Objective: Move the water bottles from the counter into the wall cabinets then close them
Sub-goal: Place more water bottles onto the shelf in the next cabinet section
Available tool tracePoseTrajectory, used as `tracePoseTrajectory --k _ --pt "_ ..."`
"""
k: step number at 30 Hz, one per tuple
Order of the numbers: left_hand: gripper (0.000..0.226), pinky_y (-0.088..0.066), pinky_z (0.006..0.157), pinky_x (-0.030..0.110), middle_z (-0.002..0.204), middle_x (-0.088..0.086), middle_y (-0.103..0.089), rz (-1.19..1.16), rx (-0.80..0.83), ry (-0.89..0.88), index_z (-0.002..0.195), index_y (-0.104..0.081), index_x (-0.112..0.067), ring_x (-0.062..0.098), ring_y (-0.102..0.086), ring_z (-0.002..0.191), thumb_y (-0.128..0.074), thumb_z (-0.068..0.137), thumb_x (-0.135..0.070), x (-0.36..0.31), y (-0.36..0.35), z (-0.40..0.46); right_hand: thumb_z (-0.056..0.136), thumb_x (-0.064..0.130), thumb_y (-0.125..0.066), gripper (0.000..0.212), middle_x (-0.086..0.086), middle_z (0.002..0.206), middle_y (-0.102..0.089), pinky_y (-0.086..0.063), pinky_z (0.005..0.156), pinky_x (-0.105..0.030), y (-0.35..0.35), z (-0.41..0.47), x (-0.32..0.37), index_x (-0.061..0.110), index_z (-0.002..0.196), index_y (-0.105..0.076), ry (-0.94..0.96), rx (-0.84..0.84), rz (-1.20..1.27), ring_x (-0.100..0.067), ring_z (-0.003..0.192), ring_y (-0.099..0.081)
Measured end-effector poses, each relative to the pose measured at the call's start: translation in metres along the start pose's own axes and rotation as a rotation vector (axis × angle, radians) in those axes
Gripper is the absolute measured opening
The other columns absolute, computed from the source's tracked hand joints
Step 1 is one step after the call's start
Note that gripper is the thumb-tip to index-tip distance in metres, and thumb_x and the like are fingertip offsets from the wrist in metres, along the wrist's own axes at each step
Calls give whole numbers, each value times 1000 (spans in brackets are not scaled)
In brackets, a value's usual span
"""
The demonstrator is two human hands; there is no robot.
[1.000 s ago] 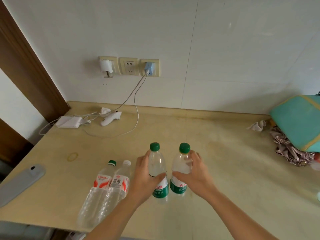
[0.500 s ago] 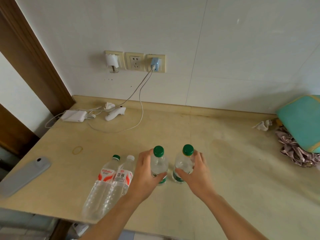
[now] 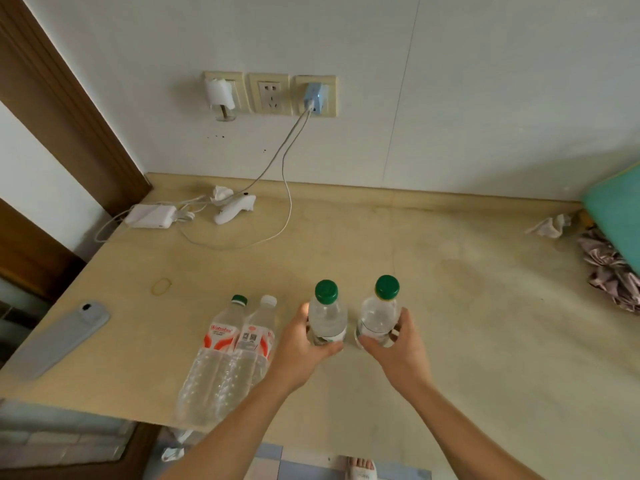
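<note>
- Water bottles: two small green-capped ones stand upright side by side near the front of the tabletop [image 3: 450,306], just right of the two lying bottles.
- Left hand [image 3: 304,344] grips the left green-capped bottle [image 3: 327,317], fingers curled round its lower body.
- Right hand [image 3: 398,344] grips the right green-capped bottle [image 3: 379,313] the same way, thumb across its label.
- Two larger red-labelled bottles lie touching each other: one with a green cap [image 3: 216,355], one with a white cap [image 3: 251,351], bases at the tabletop's front edge.
- Farther left of the lying bottles rests a grey phone [image 3: 59,341]; behind them a rubber band [image 3: 162,285].
</note>
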State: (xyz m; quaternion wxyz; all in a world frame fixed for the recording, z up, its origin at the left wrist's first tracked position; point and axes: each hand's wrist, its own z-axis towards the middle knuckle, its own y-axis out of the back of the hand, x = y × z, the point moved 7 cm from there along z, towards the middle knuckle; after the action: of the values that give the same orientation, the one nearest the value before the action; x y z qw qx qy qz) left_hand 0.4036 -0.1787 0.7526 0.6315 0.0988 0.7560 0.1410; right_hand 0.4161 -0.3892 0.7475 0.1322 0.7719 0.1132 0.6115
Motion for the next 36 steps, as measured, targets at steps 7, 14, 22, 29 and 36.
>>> tracePoseTrajectory --k 7,14,22,29,36 --pt "59 -51 73 12 99 -20 -72 -57 3 -84 113 -57 -37 0 -69 90 -91 69 -16 -35 14 -2 70 37 -90 56 35 105 -65 -48 67 -6 22 -21 43 57 107 -52 109 -156 111 14 95 -62" --pt "58 -54 79 15 107 -19 -72 -145 -15 -408 119 -58 -35 0 -67 102 -91 71 -29 -216 57 9 63 43 -85 59 28 106 -67 -54 68 -17 93 -47 193 47 113 -55 389 -343 229 5 97 -65" --pt "48 -53 88 27 107 -20 -72 -188 -63 -801 117 -62 -36 6 -67 105 -87 75 -37 -434 107 -37 72 40 -84 51 14 108 -73 -54 74 -14 194 -120 391 35 118 -63 835 -402 288 -4 98 -69" --pt "40 -56 75 17 104 -14 -76 -277 -120 -1136 116 -65 -31 4 -71 97 -85 82 -32 -585 159 -97 72 54 -79 50 9 103 -76 -57 81 -26 292 -170 539 27 113 -68 1071 -530 265 -7 95 -73" --pt "33 -54 70 22 92 -21 -75 -294 -175 -1097 106 -66 -34 -1 -72 83 -85 80 -37 -673 166 -89 81 47 -80 31 12 96 -74 -53 70 -20 343 -141 606 32 103 -63 1035 -566 172 1 83 -71"
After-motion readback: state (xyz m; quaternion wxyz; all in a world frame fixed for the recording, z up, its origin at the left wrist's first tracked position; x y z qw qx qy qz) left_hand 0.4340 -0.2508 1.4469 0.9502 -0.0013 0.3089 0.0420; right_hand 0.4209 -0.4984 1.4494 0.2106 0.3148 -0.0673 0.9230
